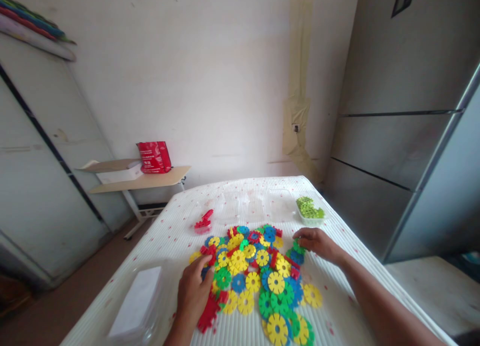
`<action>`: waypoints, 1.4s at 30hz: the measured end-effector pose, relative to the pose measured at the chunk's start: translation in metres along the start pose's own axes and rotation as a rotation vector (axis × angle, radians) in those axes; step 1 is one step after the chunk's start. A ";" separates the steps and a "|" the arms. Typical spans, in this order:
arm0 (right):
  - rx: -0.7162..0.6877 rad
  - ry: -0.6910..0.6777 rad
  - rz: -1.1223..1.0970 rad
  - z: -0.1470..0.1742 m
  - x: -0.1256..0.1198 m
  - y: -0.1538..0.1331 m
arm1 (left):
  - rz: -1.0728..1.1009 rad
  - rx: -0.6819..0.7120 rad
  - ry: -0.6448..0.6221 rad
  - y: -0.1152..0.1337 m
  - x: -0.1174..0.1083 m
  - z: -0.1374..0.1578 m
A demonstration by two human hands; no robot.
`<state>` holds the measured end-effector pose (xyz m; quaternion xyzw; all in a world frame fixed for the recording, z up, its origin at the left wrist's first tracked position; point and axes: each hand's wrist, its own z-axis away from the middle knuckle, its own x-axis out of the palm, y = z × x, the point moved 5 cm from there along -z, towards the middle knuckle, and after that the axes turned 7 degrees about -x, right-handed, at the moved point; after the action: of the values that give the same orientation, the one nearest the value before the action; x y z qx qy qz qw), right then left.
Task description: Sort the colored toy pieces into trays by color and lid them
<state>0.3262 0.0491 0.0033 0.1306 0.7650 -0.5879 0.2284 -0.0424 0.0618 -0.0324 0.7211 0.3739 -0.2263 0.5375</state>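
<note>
A heap of flat, notched plastic building discs in yellow, green, blue and red lies on the table in front of me. My left hand is at the heap's left side, thumb and forefinger apart, close to red pieces and a blue disc. Below it lies a group of red notched pieces. At the heap's right edge, my right hand has its fingers bent over a green disc and looks closed on it; the fingertips are partly hidden. Yellow and green discs spread toward the near edge.
Behind the heap stand clear plastic containers, one with red pieces and one with light green pieces. A clear box holding a white block is at the near left. Beyond are a side table with a red bag and a grey fridge.
</note>
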 end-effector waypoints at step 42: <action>-0.009 -0.087 0.473 0.003 0.003 -0.001 | 0.009 -0.013 -0.001 0.001 0.000 0.000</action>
<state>0.3236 0.0459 0.0017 0.2797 0.7053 -0.5196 0.3929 -0.0417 0.0615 -0.0315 0.7193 0.3717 -0.2217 0.5435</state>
